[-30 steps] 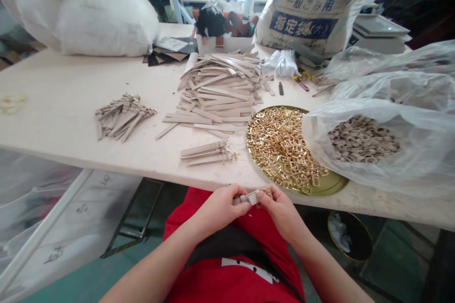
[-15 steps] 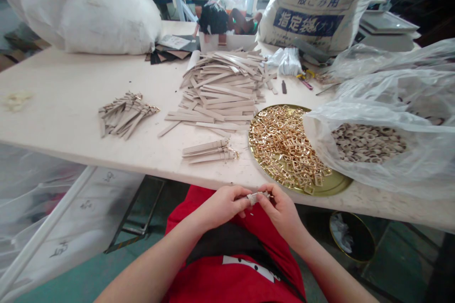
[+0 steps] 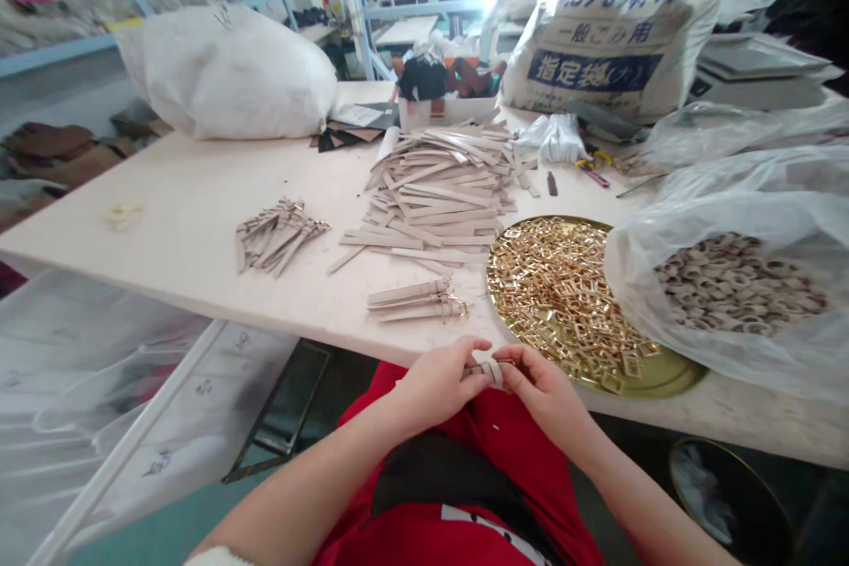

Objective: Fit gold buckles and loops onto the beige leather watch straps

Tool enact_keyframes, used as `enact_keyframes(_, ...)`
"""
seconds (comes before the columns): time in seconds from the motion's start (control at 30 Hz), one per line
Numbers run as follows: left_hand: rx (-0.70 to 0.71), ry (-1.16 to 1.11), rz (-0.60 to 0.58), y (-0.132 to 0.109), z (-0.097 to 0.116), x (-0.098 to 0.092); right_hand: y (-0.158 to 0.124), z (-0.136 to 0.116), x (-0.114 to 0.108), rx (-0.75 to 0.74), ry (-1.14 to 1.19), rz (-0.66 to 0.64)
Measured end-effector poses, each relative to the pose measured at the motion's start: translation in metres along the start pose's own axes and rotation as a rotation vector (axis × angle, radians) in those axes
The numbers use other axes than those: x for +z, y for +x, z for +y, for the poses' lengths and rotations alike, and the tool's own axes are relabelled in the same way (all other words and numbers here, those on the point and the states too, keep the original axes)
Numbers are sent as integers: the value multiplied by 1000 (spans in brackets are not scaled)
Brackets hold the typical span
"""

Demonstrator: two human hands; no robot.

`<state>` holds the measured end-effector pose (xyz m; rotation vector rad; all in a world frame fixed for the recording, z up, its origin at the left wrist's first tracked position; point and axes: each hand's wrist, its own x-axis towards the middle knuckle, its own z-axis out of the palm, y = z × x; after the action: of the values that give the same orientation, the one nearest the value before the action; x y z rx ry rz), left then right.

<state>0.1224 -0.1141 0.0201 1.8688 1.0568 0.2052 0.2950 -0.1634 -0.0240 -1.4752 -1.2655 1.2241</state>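
Note:
Just below the table's front edge, my left hand (image 3: pixel 438 385) and my right hand (image 3: pixel 547 393) are both closed on one short beige strap (image 3: pixel 489 370) with a small gold buckle at its end. Most of the strap is hidden by my fingers. A few finished straps (image 3: pixel 417 299) with buckles lie on the table right above my hands. To the right of them a round gold tray (image 3: pixel 663 371) is heaped with gold buckles (image 3: pixel 563 287).
A big pile of plain beige straps (image 3: pixel 438 186) covers mid-table, and a smaller bundle (image 3: pixel 275 234) lies left. A clear bag of beige loops (image 3: pixel 736 283) sits at the right. White sacks (image 3: pixel 229 71), a printed bag (image 3: pixel 610 44) and a small box (image 3: pixel 444 106) stand behind. A bin (image 3: pixel 730 495) is under the table.
My head has lifted and turned a little left, so the table sits lower and further right in view. My hands stay together, and less of the strap shows between my fingers.

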Motion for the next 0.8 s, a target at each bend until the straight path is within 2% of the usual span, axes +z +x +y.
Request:
enact_keyframes(0.13, 18, 252, 159, 13, -7, -25, 35, -8, 19, -24, 104, 26)
enact_keyframes(0.3, 61, 618, 401, 37, -50, -55, 62, -2, 34, -111, -22, 154)
enact_keyframes(0.4, 62, 727, 369, 42, -76, -62, 61, 14, 36, -182, -159, 173)
enact_keyframes(0.47, 77, 750, 325, 40, -84, -63, 58, 27, 35, -241, -223, 158)
enact_keyframes(0.63, 121, 874, 211, 34, -81, -56, 59, 50, 32, -296, -325, 161)
enact_keyframes(0.8, 142, 885, 216, 39, -75, -41, 62, 57, 29, -410, -404, 125)
